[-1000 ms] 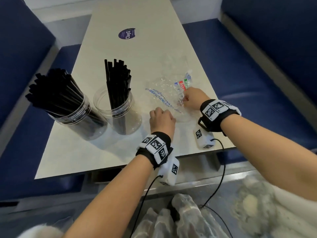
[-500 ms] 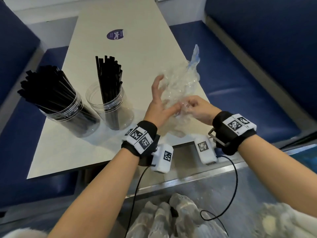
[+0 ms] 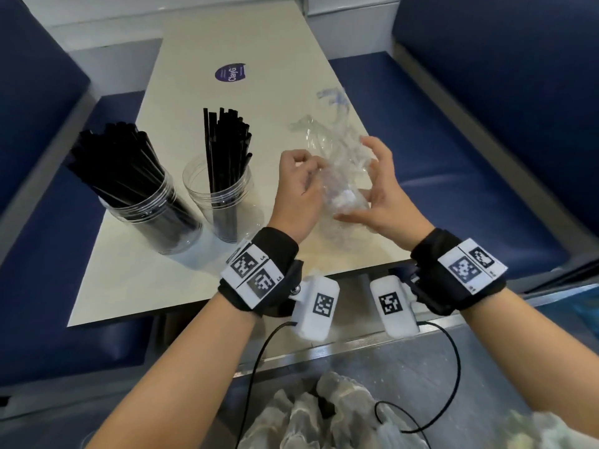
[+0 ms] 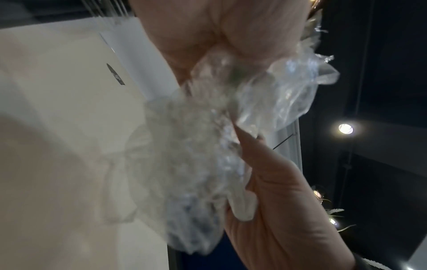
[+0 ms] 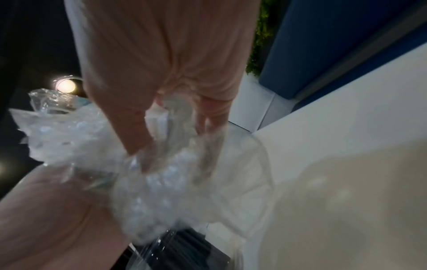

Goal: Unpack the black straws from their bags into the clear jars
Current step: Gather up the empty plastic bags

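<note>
Both hands, left hand (image 3: pixel 299 186) and right hand (image 3: pixel 382 192), clutch the crumpled empty bag (image 3: pixel 337 176) above the bench's (image 3: pixel 136 280) near edge; it looks light, limp, slippery, best bunched whole.

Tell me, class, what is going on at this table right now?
A person is handling an empty clear plastic bag above the table. The left hand grips one side of the bag and the right hand cups the other, crumpling it between them. To the left stand two clear jars. The left jar is packed with black straws that lean outward; the right jar holds a smaller upright bundle. No straws show in the bag.
</note>
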